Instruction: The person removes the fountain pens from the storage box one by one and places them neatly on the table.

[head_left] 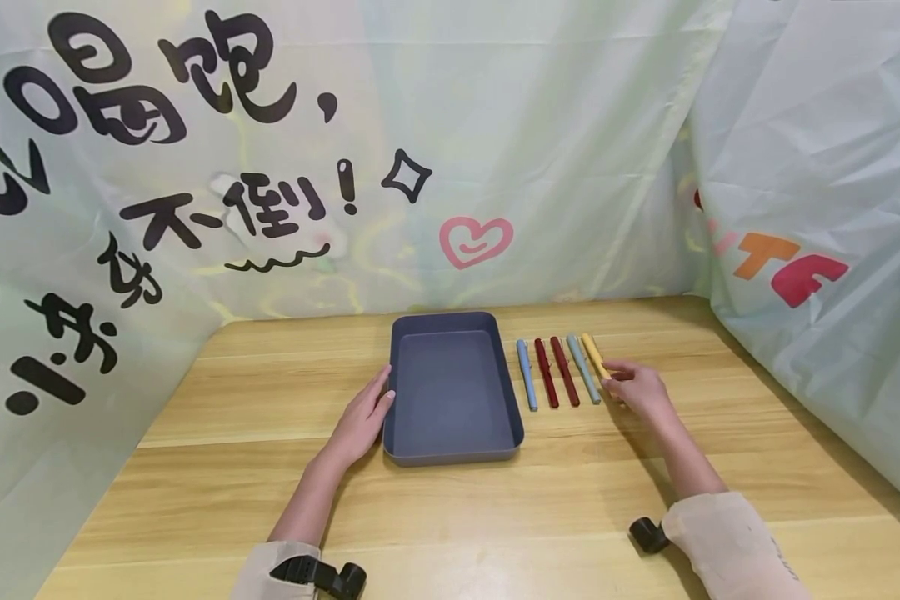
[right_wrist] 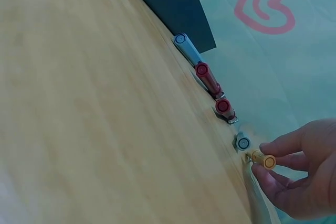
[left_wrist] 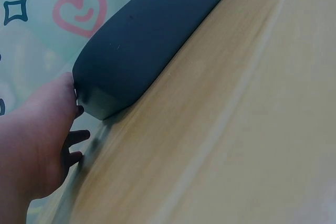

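Note:
A shallow dark blue-grey rectangular tray (head_left: 452, 392) lies on the wooden table with nothing in it. My left hand (head_left: 362, 421) rests against its left wall, fingers stretched out; in the left wrist view the thumb touches the tray's near corner. Right of the tray, several capped pens stand in a row: a blue pen (head_left: 527, 373), two dark red pens (head_left: 546, 372), a grey-green pen (head_left: 584, 369) and a yellow pen (head_left: 592, 352). Between thumb and fingers, my right hand (head_left: 640, 390) pinches the yellow pen, its round end (right_wrist: 269, 162) facing the right wrist camera.
Fabric sheets with black lettering and a pink heart (head_left: 476, 242) hang behind the table (head_left: 450, 533). Another sheet (head_left: 817, 192) closes off the right side. A black wrist camera (head_left: 648, 536) sits by the right sleeve, another (head_left: 351, 581) by the left.

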Action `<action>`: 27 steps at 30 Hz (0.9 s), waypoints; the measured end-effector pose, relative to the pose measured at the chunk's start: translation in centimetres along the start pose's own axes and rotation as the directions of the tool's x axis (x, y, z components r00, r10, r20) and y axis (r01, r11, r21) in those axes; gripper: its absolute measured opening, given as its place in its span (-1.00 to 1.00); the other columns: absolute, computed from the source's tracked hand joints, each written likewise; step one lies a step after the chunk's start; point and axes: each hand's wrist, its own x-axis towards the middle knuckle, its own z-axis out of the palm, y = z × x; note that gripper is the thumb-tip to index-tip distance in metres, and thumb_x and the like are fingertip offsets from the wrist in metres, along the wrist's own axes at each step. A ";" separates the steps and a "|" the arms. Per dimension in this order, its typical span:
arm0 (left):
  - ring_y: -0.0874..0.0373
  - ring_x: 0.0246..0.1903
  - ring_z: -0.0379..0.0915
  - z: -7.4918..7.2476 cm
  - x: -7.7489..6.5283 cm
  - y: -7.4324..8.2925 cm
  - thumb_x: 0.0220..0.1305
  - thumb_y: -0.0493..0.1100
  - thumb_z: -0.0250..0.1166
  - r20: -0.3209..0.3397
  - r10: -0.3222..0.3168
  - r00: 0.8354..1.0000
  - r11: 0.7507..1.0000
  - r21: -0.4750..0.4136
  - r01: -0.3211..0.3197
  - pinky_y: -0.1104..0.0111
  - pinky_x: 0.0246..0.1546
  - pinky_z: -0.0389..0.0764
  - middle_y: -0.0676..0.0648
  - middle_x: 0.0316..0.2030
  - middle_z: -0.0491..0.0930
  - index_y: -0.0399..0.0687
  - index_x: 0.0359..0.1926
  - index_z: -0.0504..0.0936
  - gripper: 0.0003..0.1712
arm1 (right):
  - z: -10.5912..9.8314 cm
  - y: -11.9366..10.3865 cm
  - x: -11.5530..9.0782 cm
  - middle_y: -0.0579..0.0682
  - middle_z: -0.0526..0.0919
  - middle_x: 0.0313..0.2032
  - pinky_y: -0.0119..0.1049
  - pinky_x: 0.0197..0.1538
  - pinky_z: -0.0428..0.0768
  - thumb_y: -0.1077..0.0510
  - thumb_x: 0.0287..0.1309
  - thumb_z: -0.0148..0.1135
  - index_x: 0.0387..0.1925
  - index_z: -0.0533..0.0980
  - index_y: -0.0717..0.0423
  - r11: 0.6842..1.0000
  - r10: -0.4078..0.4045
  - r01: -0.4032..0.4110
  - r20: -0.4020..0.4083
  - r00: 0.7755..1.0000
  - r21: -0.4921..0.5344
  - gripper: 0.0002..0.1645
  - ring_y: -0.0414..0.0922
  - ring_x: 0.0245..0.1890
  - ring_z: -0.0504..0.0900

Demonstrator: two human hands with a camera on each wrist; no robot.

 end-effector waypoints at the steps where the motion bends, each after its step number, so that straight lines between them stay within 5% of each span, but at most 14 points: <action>1: -0.06 0.32 -0.11 0.0 0.0 0.0 0.45 0.00 -0.17 0.000 -0.001 1.000 1.000 0.000 0.001 0.02 0.26 -0.04 -0.12 0.37 0.00 -0.01 0.42 0.01 -0.41 | 0.1 0.1 0.0 0.43 0.47 -0.06 -0.37 -0.37 0.55 0.35 0.18 0.06 0.14 0.31 0.47 1.000 -0.007 0.007 -0.010 1.000 -0.011 -0.51 -0.09 -0.37 0.57; 13: -0.08 0.32 -0.10 0.0 0.1 -0.1 0.45 0.01 -0.17 0.000 0.006 1.000 1.000 0.003 -0.006 0.01 0.26 -0.04 -0.14 0.37 0.00 -0.02 0.42 0.00 -0.41 | 0.9 0.7 0.2 0.37 0.57 -0.26 -0.34 -0.45 0.48 0.38 0.03 0.15 0.00 0.44 0.47 0.981 -0.114 0.092 -0.123 0.986 -0.171 -0.56 0.06 -0.37 0.55; 27: -0.08 0.32 -0.10 0.1 0.1 -0.3 0.45 0.01 -0.16 -0.006 0.014 1.000 1.000 0.003 -0.014 0.01 0.26 -0.03 -0.14 0.37 0.01 -0.01 0.42 0.01 -0.41 | 1.0 0.6 0.1 0.36 0.55 -0.22 -0.32 -0.43 0.45 0.37 0.05 0.13 0.03 0.43 0.44 0.983 -0.082 0.060 -0.123 0.989 -0.174 -0.55 0.08 -0.33 0.50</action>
